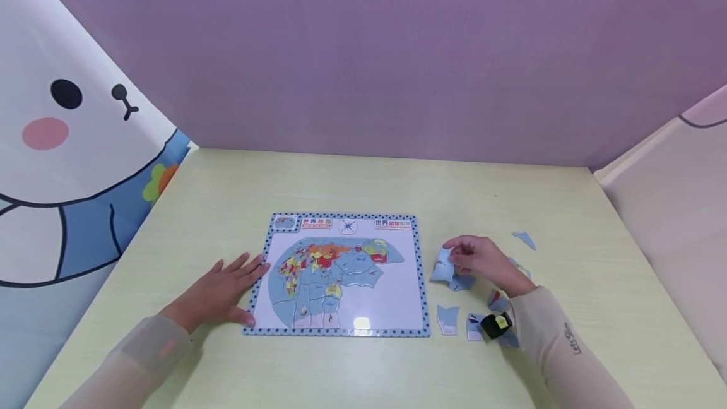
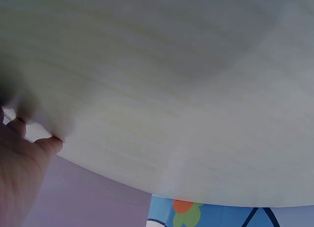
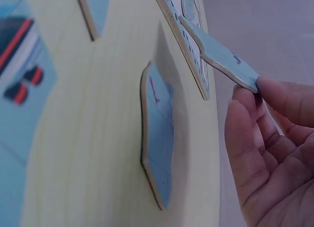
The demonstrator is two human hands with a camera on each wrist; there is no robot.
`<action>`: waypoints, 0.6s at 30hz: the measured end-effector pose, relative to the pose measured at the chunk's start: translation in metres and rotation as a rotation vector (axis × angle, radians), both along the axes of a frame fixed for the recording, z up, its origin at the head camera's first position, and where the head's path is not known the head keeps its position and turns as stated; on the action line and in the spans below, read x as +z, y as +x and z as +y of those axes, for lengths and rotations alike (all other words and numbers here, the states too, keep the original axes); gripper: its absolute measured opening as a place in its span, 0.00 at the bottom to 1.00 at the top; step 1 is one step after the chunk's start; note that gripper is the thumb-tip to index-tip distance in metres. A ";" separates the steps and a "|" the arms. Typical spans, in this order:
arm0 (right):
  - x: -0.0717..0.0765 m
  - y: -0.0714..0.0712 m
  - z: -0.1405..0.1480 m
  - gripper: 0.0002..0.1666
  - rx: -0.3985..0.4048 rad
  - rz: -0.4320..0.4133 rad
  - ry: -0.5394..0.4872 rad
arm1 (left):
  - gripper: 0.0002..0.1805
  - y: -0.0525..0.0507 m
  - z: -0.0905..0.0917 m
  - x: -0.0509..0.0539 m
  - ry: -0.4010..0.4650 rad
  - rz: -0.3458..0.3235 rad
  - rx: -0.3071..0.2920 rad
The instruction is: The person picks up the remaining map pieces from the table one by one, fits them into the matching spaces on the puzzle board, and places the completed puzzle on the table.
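Note:
A world map puzzle board (image 1: 392, 308) with a blue dotted border lies on the table, its left and upper parts filled with pieces. My left hand (image 1: 218, 292) rests with spread fingers on the board's left edge; in the left wrist view only part of the left hand (image 2: 24, 163) shows. Right of the board, my right hand (image 1: 479, 260) pinches a light blue puzzle piece (image 1: 443, 266) between thumb and fingers. The right wrist view shows this held piece (image 3: 225, 57) raised and tilted off the table. Beneath it, another blue piece (image 3: 159, 138) lies flat on the tabletop.
Several loose pieces lie right of the board, among them a blue one (image 1: 448, 319) near its lower right corner and a small one (image 1: 525, 240) farther back. A black wrist device (image 1: 496, 326) partly hides some. A purple curtain (image 1: 397, 55) stands behind the table.

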State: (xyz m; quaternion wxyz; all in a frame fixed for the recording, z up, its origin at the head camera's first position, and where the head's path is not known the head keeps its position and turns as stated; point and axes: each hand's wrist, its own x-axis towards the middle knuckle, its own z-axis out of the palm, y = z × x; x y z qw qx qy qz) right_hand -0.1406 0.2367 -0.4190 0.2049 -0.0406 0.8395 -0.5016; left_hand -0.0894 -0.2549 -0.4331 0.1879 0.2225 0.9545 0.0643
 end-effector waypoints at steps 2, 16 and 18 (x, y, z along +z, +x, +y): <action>0.000 0.000 0.000 0.16 0.004 0.002 0.004 | 0.61 0.000 0.000 0.000 0.001 0.000 0.000; -0.001 -0.004 -0.005 0.15 -0.001 -0.004 0.023 | 0.61 0.001 0.000 -0.001 -0.008 0.002 0.003; -0.002 -0.005 -0.005 0.15 -0.001 -0.002 0.019 | 0.61 0.001 0.000 -0.001 -0.008 0.002 0.003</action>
